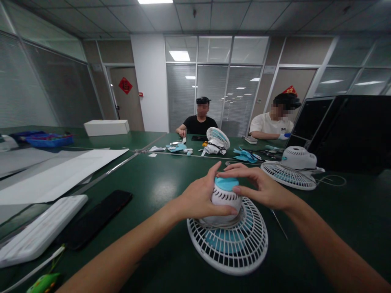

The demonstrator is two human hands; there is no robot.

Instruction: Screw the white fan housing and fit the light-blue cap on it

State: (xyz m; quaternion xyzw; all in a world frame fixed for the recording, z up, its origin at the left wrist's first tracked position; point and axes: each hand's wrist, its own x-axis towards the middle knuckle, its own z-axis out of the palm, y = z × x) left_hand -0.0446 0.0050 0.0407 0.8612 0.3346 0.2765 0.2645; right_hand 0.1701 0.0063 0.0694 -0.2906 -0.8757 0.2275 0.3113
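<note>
A small white fan [253, 248] lies with its round grille down on the green table. Its vented motor housing [226, 198] points up, topped by a light blue cap [226, 184]. My left hand [197, 195] wraps around the housing, thumb across the near side. With thumb and fingers, my right hand [259, 185] grips the blue cap at its right and far edges. Blue blades show through the grille, and a cable is wound around the neck. Just right of the fan lies a thin screwdriver-like rod [279, 225], its upper end hidden by my right hand.
Another fan [297, 162] lies face down at right, before a black computer case [348, 134]. A third fan [216, 140] stands near two seated people across the table. Left are a black phone [100, 217], a white keyboard-like object [42, 228], white sheets [70, 171] and a blue tray [50, 140].
</note>
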